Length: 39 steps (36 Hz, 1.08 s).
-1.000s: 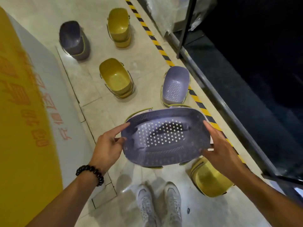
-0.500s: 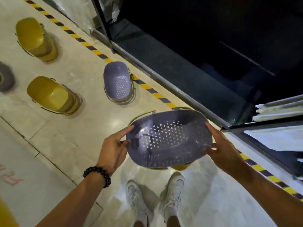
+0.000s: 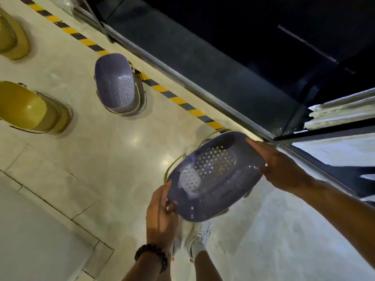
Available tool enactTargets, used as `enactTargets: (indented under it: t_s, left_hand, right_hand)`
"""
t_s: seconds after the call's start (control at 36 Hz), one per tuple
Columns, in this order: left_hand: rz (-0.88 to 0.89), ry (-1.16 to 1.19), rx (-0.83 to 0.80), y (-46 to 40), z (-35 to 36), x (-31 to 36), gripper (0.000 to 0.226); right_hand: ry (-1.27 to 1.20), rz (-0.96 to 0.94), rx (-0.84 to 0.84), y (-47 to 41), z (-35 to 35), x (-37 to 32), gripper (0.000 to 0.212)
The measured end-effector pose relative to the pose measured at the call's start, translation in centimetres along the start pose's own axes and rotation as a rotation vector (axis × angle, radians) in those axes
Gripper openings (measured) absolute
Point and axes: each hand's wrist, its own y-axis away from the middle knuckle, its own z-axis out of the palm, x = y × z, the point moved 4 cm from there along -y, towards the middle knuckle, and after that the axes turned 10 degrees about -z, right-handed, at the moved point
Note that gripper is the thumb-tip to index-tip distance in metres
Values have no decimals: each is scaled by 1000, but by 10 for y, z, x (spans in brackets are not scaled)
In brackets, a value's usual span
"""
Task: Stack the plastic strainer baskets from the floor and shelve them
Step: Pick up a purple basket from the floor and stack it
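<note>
Both hands, left and right, grip a purple basket by opposite rims, level for stacking; another basket sits at ten o'clock.

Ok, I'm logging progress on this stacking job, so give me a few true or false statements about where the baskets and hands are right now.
1. Both hands hold the purple basket. True: left hand, right hand at opposite ends.
2. Another purple basket on the floor. True.
3. The held basket is solid-bottomed. False: it is perforated.
4. No yellow basket remains on the floor. False: at least two show at left.
5. The left wrist is bare. False: it wears a beaded bracelet.
</note>
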Motion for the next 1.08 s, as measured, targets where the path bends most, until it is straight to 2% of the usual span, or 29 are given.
enactTargets:
  t_s: [0.06, 0.14, 0.19, 0.25, 0.28, 0.33, 0.39, 0.47, 0.58, 0.69, 0.81, 0.94, 1.08]
  left_hand:
    - [12, -66, 86, 5, 19, -19, 55]
    - [-138, -62, 132, 1, 47, -49, 60]
    - [-263, -26, 131, -1, 65, -66, 63]
    - [-289, 11, 117, -4, 79, -80, 62]
    - [-307, 24, 108, -7, 86, -85, 61]
    - [-345, 20, 68, -13, 101, -96, 61]
    - [-377, -20, 79, -20, 113, -104, 60]
    - [-352, -66, 108, -30, 127, -108, 57]
    - [-318, 0, 81, -44, 145, -126, 57]
    - [-286, -59, 80, -60, 160, -145, 58]
    - [-287, -84, 63, -75, 173, -165, 58]
    - [-268, -116, 60, -86, 179, -184, 58]
    - [-225, -175, 52, -86, 180, -185, 63]
  right_hand:
    - [66, 12, -95, -18, 7, 23, 48]
    - [227, -52, -142, -42, 16, 46, 58]
    - [212, -64, -223, -57, 27, 52, 42]
    - [340, -165, -252, -72, 34, 53, 35]
    - [358, -190, -227, -78, 36, 54, 39]
    - [223, -167, -235, -86, 38, 61, 57]
    - [329, -212, -275, -90, 41, 70, 66]
    - [446, -209, -259, -100, 50, 89, 79]
    - [472, -219, -234, -110, 67, 110, 81]
    - [378, -148, -190, -118, 82, 129, 77]
    - [526, -71, -289, -128, 99, 149, 93]
    - [567, -171, -271, -136, 112, 163, 90]
    - [504, -232, -176, -134, 118, 179, 96]
